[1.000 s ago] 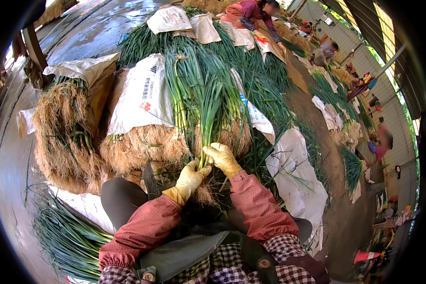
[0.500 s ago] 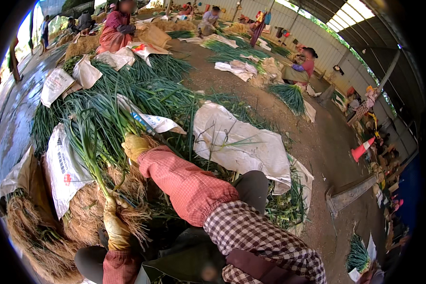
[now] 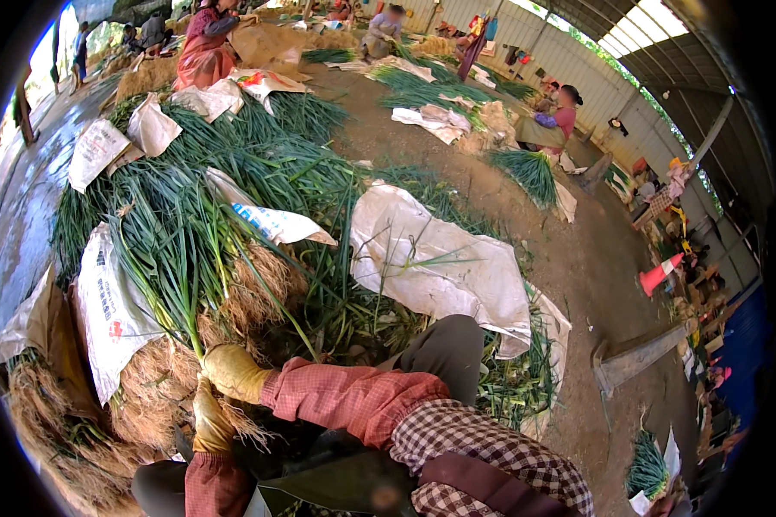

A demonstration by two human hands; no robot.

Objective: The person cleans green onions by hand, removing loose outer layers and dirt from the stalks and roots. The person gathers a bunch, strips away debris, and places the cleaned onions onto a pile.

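Observation:
My left hand (image 3: 211, 420), in a yellowish glove, is closed round the root end of a few green onions, low in front of my lap. Just above it and touching it, my right hand (image 3: 235, 373), gloved alike, is curled round the lower stalks. My fingers partly hide these stalks; pale roots (image 3: 248, 426) poke out beside my left hand. Long dark-green leaves (image 3: 168, 258) spread away over the heap beyond. Bushy brown roots (image 3: 263, 289) of other green onions lie right behind my right hand, and more root bundles (image 3: 155, 388) lie to the left.
A white printed sack (image 3: 116, 319) covers bundles at left. Another pale sack (image 3: 440, 258) lies over leaves at right. Beyond are a metal beam-like piece (image 3: 642, 358), a red-and-white cone (image 3: 660, 274), and several seated people, one (image 3: 207, 52) behind the heap.
My right hand has come down and nearer, from the stalks farther up the heap to beside my left hand. My left hand stays low, still holding the root end.

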